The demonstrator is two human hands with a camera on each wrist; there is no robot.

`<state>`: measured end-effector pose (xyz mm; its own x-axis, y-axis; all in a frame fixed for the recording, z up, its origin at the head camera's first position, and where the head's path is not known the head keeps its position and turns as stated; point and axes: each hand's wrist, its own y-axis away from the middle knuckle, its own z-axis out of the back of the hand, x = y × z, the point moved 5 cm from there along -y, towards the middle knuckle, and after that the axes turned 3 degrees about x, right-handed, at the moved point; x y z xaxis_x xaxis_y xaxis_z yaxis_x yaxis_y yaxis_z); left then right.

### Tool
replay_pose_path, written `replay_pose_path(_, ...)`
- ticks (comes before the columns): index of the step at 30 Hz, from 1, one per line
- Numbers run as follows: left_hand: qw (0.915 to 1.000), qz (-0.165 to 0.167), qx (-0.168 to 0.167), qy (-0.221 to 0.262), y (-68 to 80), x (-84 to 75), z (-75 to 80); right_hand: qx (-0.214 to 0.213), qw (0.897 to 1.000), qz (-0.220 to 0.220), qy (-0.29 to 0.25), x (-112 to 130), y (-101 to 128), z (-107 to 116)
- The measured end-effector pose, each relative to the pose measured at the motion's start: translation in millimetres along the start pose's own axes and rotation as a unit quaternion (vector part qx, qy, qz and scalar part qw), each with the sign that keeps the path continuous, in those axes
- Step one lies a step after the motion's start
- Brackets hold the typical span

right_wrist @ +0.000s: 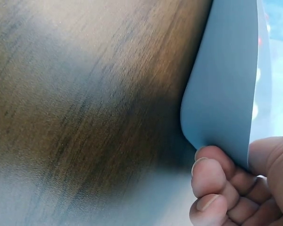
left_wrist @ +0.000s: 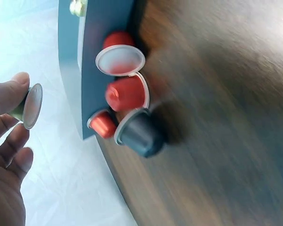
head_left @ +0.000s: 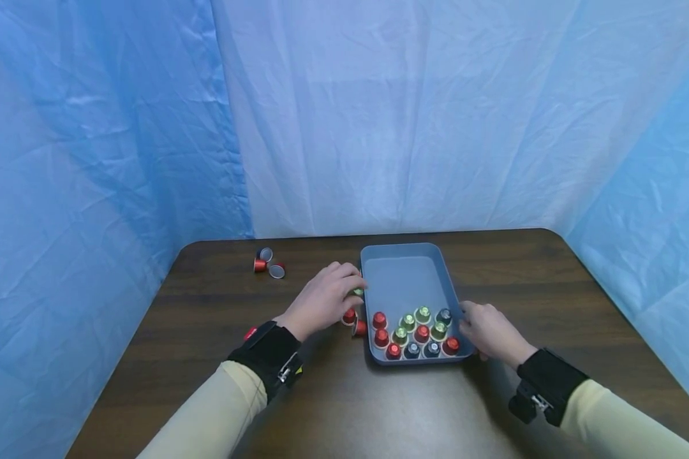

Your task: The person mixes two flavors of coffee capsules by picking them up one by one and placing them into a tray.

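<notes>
A person sits at a dark wooden worktop (head_left: 207,395) hung round with blue sheeting. A grey-blue tray (head_left: 404,280) lies near the middle, toward the far edge. Its near end holds rows of red, green and dark capsules (head_left: 416,333) standing close together; its far end is bare.

The left hand (head_left: 323,299) hovers at the tray's left rim, thumb and fingers pinching a green capsule (left_wrist: 27,106) by its body, foil face out. The right hand (head_left: 490,331) holds the tray's near right corner, fingers curled under the wall and thumb over it.

Just outside the left wall, four loose capsules (left_wrist: 125,96), three red and one dark, lie touching one another, some tipped on their sides. Three more capsules (head_left: 268,262) sit well apart, toward the far left corner of the worktop.

Risks, as a judgement: the pinch is light and on a tapered body, so the green capsule may slip and roll. The hand's heel passes close over the loose cluster and could knock it away. Setting down carelessly could topple the packed rows. If the right hand loosens, the tray could slide.
</notes>
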<state>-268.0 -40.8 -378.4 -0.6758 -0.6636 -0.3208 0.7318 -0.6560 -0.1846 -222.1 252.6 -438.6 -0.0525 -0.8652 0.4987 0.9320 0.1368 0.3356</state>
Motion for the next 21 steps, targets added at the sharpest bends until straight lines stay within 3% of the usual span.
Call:
replay_pose_path(4, 0.9997, -0.001, 0.016, 0.020, -8.5, -7.3, -4.1, 0.006, 1.000, -0.006, -0.003, 0.3, 0.9, -0.6)
replay_pose_path(12, 0.9984, -0.020, 0.052, 0.007, -27.4, -22.7, -20.0, 0.002, 1.000, 0.001, -0.008, 0.9, 4.0, -2.3)
replay_pose_path(21, 0.9950, -0.019, 0.095, -0.026, -31.7, -26.7, -38.8, -0.007, 1.000, 0.010, -0.003, 2.8, 5.2, -3.3)
